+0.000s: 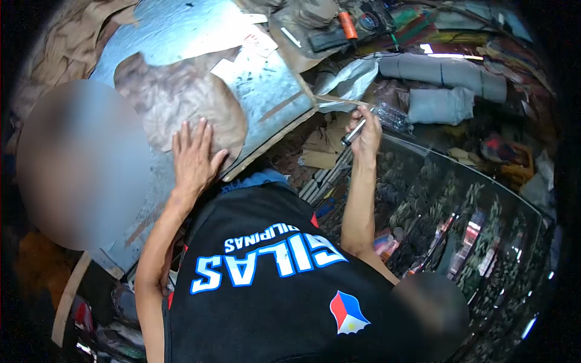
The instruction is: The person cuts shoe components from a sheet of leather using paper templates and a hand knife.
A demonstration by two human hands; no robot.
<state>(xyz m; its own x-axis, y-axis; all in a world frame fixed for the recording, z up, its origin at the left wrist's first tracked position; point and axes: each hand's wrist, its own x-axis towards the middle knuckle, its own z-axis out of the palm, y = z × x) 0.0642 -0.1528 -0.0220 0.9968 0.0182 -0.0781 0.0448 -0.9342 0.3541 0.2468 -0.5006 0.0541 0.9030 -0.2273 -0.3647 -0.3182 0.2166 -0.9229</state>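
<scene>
My left hand point(196, 151) lies flat, fingers spread, on a piece of brown, wrinkled leather point(184, 100). The leather rests on a grey metal-topped table point(272, 91), its rounded side close to the table's worn edge. Off to the right, beyond the table corner, my right hand point(366, 133) is raised with its fingers closed around a slim silver pen-like tool point(354, 133), whose dark end points down and left. A thin tan strip point(339, 99) runs between the table corner and my right fingertips.
Pale paper scraps point(245, 57) lie on the table above the leather. An orange spool point(347, 25) stands among clutter at the back. White wrapped rolls point(445, 75) lie at the right, above a dark glass surface point(448, 199) with reflections. More brown material point(72, 42) hangs at upper left.
</scene>
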